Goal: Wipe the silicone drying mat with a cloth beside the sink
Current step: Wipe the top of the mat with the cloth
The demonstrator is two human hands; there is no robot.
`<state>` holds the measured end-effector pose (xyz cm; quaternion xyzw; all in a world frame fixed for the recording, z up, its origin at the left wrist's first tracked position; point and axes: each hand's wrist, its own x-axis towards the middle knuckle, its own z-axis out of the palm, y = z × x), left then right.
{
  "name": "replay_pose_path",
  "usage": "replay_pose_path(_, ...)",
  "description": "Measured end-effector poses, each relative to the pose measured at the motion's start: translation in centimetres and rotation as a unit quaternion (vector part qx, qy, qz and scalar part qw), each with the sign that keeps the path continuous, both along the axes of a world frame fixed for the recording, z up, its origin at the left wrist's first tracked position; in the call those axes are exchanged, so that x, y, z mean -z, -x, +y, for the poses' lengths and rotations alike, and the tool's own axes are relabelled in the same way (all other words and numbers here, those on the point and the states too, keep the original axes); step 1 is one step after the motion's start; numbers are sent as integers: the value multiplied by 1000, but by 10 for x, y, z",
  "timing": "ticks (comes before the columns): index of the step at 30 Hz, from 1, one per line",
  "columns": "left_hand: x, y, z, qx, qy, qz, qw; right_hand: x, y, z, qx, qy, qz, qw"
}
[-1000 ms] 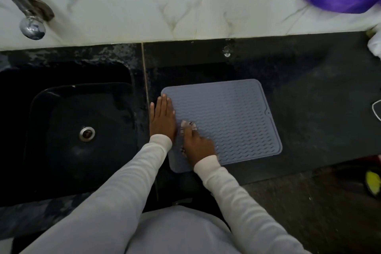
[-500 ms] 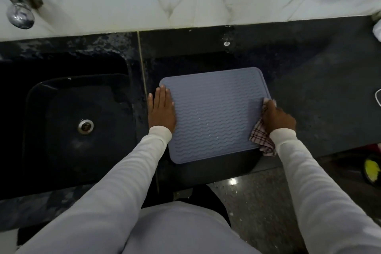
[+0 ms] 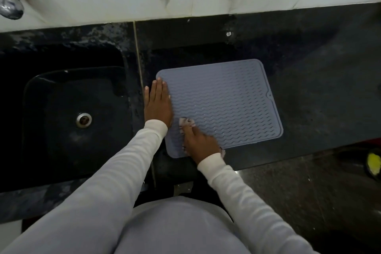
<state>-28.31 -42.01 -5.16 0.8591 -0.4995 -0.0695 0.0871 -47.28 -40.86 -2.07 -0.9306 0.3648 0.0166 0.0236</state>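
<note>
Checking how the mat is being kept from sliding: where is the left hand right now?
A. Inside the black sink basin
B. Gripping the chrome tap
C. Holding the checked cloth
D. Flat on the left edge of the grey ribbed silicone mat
D: the left hand lies flat, fingers extended, on the left edge of the grey ribbed silicone mat, while the right hand presses the checked cloth.

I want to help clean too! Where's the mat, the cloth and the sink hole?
mat (image 3: 224, 101), head view, ridged middle.
cloth (image 3: 186, 122), head view, bunched end beyond the fingers.
sink hole (image 3: 84, 120), head view, metal drain ring.
</note>
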Motion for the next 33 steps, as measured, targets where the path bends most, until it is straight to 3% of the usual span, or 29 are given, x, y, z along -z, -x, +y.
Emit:
replay_pose_path(3, -1, 0, 1, -1, -4, -10, 1000, -11, 46, -37, 42, -19, 6, 999)
replay_pose_path(7, -2, 1, 2, 0, -10, -15, 1000, -19, 129, -101, 171, -68, 69, 980)
replay_pose_path(10, -3, 2, 2, -3, -16, -15, 1000, -27, 172, -140, 268, -77, 63, 958)
replay_pose_path(16, -4, 4, 1, -14, -23, -15, 1000, -24, 197, -164, 306, -70, 57, 948)
replay_pose_path(20, -4, 6, 1, -21, -37, -20, 999, -42, 191, -164, 337, -131, -19, 932)
replay_pose_path(23, -11, 11, -1, -35, -9, -16, 999, -61, 182, -159, 287, -206, -139, 925)
replay_pose_path(26, -35, 27, -6, -23, 98, 74, 992, -80, 161, -148, 227, -343, -331, 849)
replay_pose_path(29, -74, 60, -10, 63, 181, 201, 961, -91, 144, -142, 148, -450, -377, 796)
replay_pose_path(31, -102, 88, -13, 91, 145, 329, 929, -94, 131, -137, 97, -503, -374, 773)
replay_pose_path(33, -120, 110, -15, 55, 91, 503, 858, -94, 119, -132, 72, -567, -382, 726)
